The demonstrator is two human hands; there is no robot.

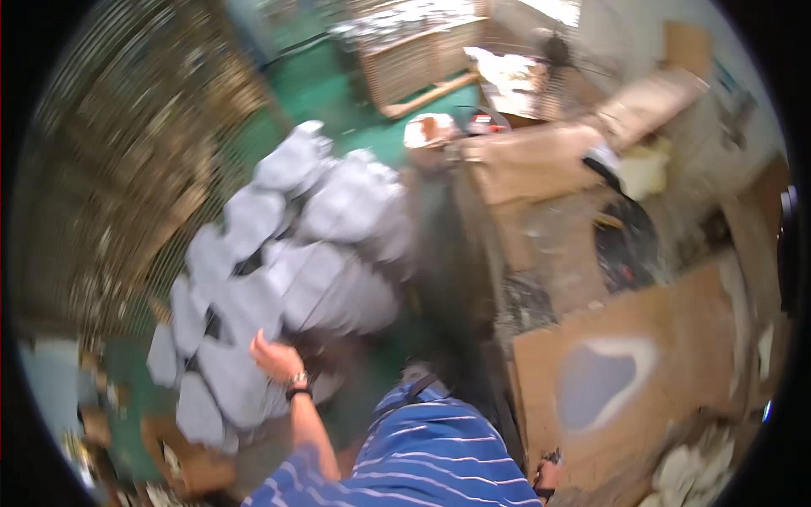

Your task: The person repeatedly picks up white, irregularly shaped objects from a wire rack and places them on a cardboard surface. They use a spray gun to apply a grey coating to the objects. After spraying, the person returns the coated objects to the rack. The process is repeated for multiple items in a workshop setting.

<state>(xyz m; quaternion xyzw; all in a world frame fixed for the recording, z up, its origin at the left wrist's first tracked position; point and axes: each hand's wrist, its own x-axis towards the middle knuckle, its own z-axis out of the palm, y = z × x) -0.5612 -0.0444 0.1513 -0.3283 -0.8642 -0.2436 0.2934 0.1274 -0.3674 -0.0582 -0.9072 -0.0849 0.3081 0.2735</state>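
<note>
My left hand [277, 359] hangs in front of stacked grey padded pieces [241, 304], its fingers stretched out and nothing visible in them. Whether it touches the pile I cannot tell. Low at the right, my right hand [547, 480] is at the near edge of a cardboard-covered table [541, 397]. It is partly cut off by my body, and its fingers close round a small dark and shiny thing [553, 457] too blurred to name. Farther in on the cardboard lies a flat grey piece with a white border [596, 387].
Behind the grey stacks stands a slatted rack [110, 169] on the left. A white bucket [431, 131] is beyond the table's far end, near a pallet-like stack [422, 63]. Green floor [312, 84] shows between them. Black plastic [627, 245] and crumpled pale cloth [693, 465] lie at the right.
</note>
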